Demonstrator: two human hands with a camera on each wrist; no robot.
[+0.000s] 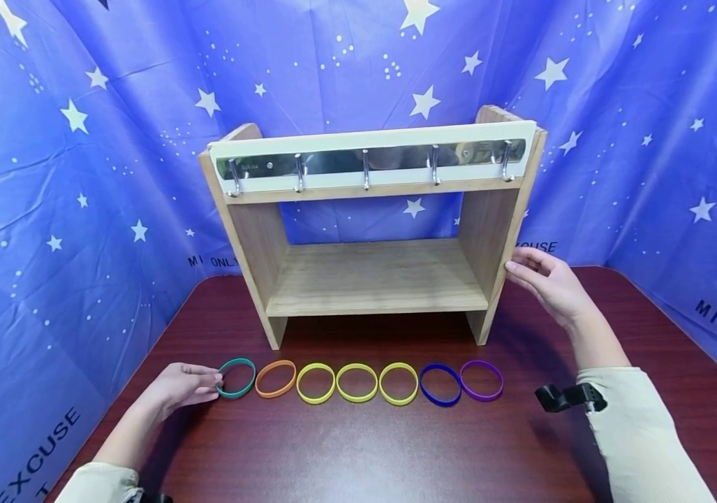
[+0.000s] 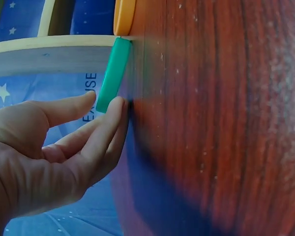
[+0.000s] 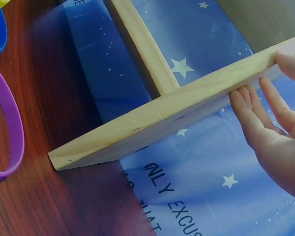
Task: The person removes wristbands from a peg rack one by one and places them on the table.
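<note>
My left hand [image 1: 183, 385] is at the left end of a row of silicone wristbands. Its thumb and fingertips pinch the near edge of the green wristband [image 2: 114, 73], which tilts up from the table on that side. My right hand [image 1: 549, 283] touches the right side panel of a wooden rack [image 1: 509, 230]. In the right wrist view, straight fingers [image 3: 247, 110] lie along the panel's outer face while the thumb rests by its front edge. Across the rack's top runs a metal strip [image 1: 333, 164] with several hooks, all without bands.
Beside the green band lie an orange wristband [image 1: 275, 379], three yellow wristbands [image 1: 357, 399], a blue wristband [image 1: 440, 403] and a purple wristband [image 1: 482, 398]. They lie in front of the rack on a dark red wood table [image 1: 358, 447]. Blue star-patterned cloth [image 1: 113, 175] encloses the back and sides.
</note>
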